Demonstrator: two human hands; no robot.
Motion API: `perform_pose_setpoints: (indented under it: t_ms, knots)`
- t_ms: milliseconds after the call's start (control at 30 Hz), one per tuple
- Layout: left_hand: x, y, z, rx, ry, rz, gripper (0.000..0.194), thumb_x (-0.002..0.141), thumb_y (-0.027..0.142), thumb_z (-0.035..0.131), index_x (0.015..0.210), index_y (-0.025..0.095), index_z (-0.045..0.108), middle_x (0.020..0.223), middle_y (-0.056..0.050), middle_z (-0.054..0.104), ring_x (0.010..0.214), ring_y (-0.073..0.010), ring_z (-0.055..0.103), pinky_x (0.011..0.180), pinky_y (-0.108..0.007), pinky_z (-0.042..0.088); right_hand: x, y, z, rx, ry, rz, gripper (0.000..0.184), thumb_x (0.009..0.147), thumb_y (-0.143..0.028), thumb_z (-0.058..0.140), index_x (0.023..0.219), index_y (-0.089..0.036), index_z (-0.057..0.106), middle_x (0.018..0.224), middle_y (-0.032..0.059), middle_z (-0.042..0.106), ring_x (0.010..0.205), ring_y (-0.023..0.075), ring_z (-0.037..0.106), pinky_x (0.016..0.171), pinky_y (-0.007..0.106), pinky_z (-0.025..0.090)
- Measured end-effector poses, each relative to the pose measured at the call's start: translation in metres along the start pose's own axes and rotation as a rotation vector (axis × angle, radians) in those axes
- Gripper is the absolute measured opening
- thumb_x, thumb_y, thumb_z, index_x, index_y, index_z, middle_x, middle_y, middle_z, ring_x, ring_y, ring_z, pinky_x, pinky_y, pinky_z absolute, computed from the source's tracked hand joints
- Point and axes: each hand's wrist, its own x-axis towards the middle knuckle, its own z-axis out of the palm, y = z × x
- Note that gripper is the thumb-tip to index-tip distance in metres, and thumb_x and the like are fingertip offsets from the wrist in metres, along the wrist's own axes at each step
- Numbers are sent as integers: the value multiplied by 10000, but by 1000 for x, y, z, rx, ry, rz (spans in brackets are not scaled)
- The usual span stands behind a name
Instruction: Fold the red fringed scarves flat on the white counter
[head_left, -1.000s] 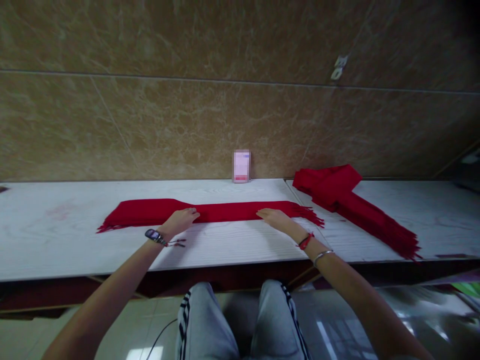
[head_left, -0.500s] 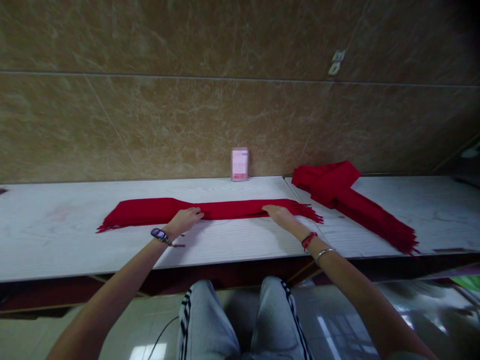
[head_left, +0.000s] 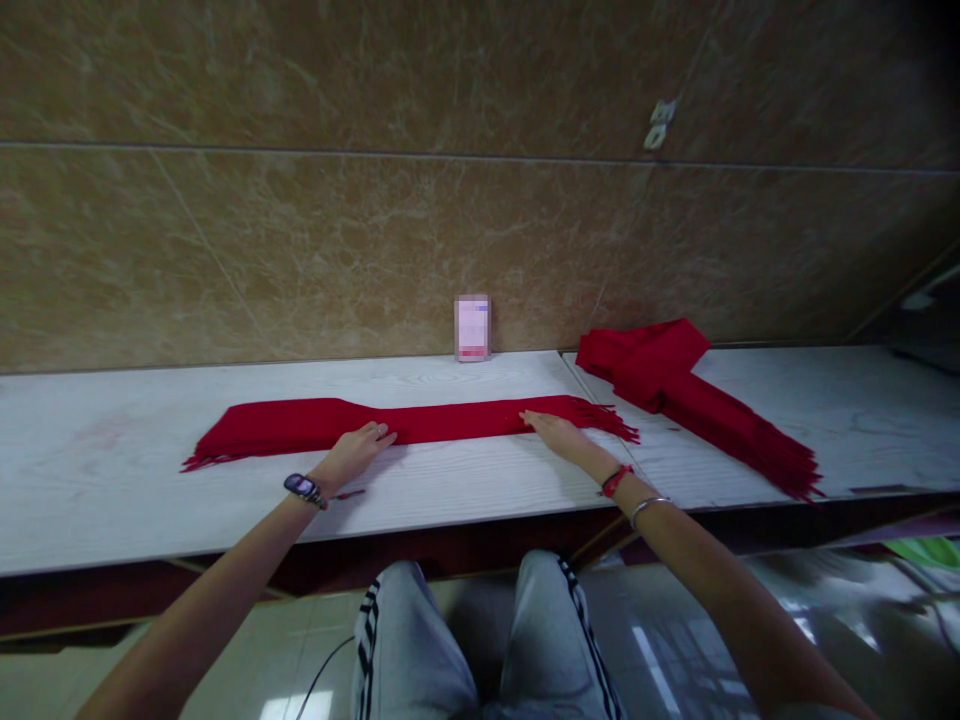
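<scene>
A long, narrow folded red scarf (head_left: 450,421) lies lengthwise across the white tabletop, with fringe at both ends. Its left part is wider than the rest. My left hand (head_left: 355,450) rests at the near edge, left of the middle, fingers stretched onto the cloth. Toward the fringed right end, my right hand (head_left: 557,435) lays its outstretched fingers on the fabric. Neither hand grips it. A second red scarf (head_left: 720,420) lies to the right, bent over itself, its fringe pointing toward the front edge.
Against the brown marbled wall (head_left: 315,240) stands a small upright card-like object (head_left: 472,328), its face blurred. The white table (head_left: 90,500) has a seam running between the two scarves. White sockets (head_left: 660,124) are on the wall at upper right.
My left hand has slid a little to the left along the near edge. My right hand has shifted slightly, and the cloth near it looks flatter. The view has moved a bit.
</scene>
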Motion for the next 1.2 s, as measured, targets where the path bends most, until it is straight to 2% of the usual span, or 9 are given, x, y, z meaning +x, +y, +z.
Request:
perform_pose_setpoints:
  t_ms: [200,367,533,700,767,867,933,1000,1200]
  knots:
    - [4,-6,5,-28,-56,25,543,709,-47,487,1186,210,517,1198,-116,534,1124,-230,502,847,-326,485,-4,-2,-12,-42,-23,-69,481,766,20,367,1222,-68,495,1250,171,527,1140,210,512,950,360,445]
    - [6,-6,2,-36,13,-38,485,764,-17,425,1191,198,510,1167,-127,550,1126,-229,500,851,-344,485,-7,4,-11,-55,0,-126,462,794,-3,375,1231,-100,491,1222,154,556,1132,207,519,928,367,464]
    - [2,-10,11,-72,-23,19,517,710,-11,489,1181,199,523,1185,-129,544,1115,-237,509,876,-353,466,-17,20,-10,0,-98,-198,476,783,1,379,1233,-108,487,1255,136,533,1146,179,506,950,351,448]
    - [6,-19,1,-124,-69,12,484,751,22,425,1196,188,519,1158,-121,556,1056,-219,542,830,-328,473,-34,34,-12,51,-76,-143,562,746,28,349,1265,-151,465,1289,93,511,1192,160,456,1001,357,399]
    - [20,-11,-9,-156,-65,35,386,789,103,445,1153,170,553,1134,-120,564,1026,-214,549,833,-321,468,-39,38,-11,63,-39,-93,601,723,35,334,1290,-139,435,1301,97,498,1209,160,436,1010,361,390]
    - [57,19,-16,-227,73,62,361,878,276,400,1195,157,527,1234,-129,509,1128,-215,479,946,-348,394,-41,40,-9,63,-23,-48,626,701,39,320,1300,-114,417,1324,109,471,1234,161,403,1022,364,373]
    - [81,43,-11,-267,149,20,423,909,338,341,1292,183,433,1366,-125,391,1249,-241,356,999,-412,330,-40,41,-10,48,-46,-54,635,695,45,316,1298,-126,420,1340,96,455,1245,151,385,1030,356,361]
    - [96,60,0,-284,116,-11,450,917,373,313,1340,230,366,1427,-97,311,1297,-270,277,1009,-483,286,-41,43,-12,19,-81,-69,651,685,56,314,1297,-138,423,1344,82,452,1247,139,381,1030,342,360]
    - [89,55,26,-256,60,19,462,927,371,257,1371,257,313,1460,-61,247,1326,-271,216,1030,-517,219,-70,66,-28,-124,-140,-50,645,669,68,340,1275,-124,453,1317,94,483,1234,155,404,1032,356,349]
